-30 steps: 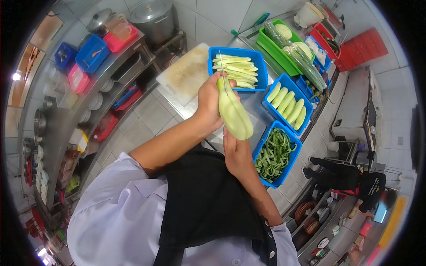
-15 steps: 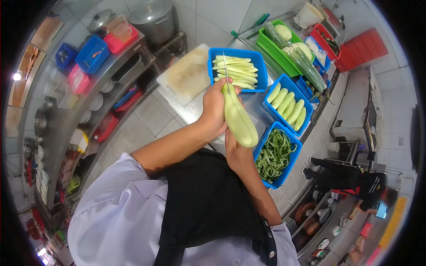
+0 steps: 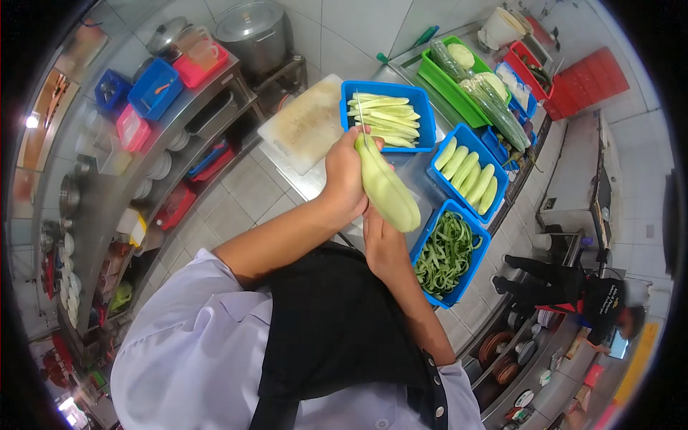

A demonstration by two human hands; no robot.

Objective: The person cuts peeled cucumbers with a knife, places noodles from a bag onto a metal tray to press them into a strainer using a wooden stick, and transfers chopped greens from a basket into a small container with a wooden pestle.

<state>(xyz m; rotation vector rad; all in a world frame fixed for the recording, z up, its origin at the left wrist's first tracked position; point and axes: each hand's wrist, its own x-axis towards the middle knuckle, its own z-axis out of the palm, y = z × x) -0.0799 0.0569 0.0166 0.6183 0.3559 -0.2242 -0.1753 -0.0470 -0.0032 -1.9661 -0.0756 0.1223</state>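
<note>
My left hand (image 3: 345,168) is closed around the far part of a peeled, pale green cucumber (image 3: 390,192), which has a lengthwise line in it. A thin knife blade (image 3: 360,111) sticks out past its far end, tip away from me. Below the cucumber is my right hand (image 3: 385,244), in line with the blade and closed; the cucumber hides its fingers and the knife's handle. Beyond my hands a blue tub (image 3: 430,118) holds long cut cucumber pieces (image 3: 385,118). To the right, another blue tub (image 3: 438,176) holds several whole peeled cucumbers (image 3: 469,178).
Green peel strips (image 3: 446,254) fill a blue tub (image 3: 414,252) beside my right forearm. A worn cutting board (image 3: 301,125) lies at the table's left. Behind is a green crate (image 3: 437,75) with wrapped vegetables. A person (image 3: 573,283) stands far right; steel shelves (image 3: 136,186) run left.
The cucumber's near end has shifted slightly up and right in view. Both hands keep nearly the same hold. The surroundings have shifted slightly in the view.
</note>
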